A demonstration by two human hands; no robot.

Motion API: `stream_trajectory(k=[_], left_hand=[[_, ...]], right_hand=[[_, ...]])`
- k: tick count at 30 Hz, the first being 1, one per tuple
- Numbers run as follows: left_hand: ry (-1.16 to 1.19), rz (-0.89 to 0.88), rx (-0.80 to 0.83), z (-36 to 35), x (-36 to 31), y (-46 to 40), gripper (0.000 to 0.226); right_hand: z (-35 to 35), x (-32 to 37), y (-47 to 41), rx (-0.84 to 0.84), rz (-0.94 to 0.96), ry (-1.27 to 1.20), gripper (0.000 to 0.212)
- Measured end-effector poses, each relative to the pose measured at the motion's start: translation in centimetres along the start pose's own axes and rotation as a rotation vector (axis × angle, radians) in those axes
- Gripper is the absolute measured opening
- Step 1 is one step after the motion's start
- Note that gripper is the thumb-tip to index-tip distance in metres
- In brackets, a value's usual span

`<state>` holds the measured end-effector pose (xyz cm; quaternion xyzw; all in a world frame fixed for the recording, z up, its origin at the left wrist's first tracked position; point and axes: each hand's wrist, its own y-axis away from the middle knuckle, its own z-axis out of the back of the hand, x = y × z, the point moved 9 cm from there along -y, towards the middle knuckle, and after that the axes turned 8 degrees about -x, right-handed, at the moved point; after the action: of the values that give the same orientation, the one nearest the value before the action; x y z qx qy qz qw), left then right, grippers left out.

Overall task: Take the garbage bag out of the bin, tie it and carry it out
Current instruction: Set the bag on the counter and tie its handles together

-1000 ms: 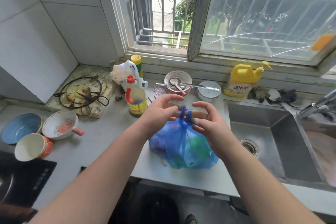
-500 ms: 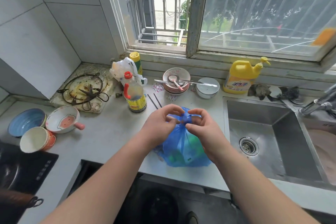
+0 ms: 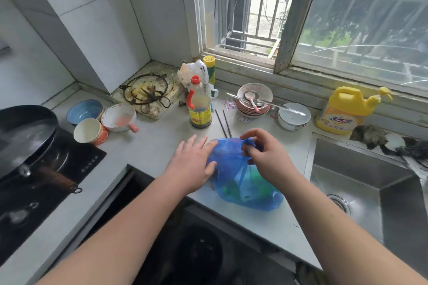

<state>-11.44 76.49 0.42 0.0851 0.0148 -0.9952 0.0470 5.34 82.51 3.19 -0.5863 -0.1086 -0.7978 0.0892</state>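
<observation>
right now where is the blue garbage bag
The blue garbage bag sits at the counter's front edge, left of the sink, just in front of the chopsticks.

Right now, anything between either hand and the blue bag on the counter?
No. The right hand already pinches the gathered top of the blue garbage bag, and the left hand lies open against its left side. The chopsticks lie just behind the bag, not in the way.
</observation>
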Motion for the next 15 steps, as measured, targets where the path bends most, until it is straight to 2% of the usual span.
stream_trajectory(k=[6, 11, 15], left_hand=[[0.076, 0.133, -0.053, 1.0, 2.4, 3.9, 0.066], [0.407, 0.212, -0.070, 1.6, 3.3, 6.8, 0.075], [0.622, 0.210, -0.148, 2.4, 3.2, 9.5, 0.069]], right_hand=[[-3.1, 6.0, 1.8, 0.119, 0.136, -0.175, 0.033], [-4.3, 11.5, 4.8, 0.264, 0.229, -0.243, 0.028], [-6.2, 13.9, 7.8, 0.410, 0.231, -0.358, 0.028]])
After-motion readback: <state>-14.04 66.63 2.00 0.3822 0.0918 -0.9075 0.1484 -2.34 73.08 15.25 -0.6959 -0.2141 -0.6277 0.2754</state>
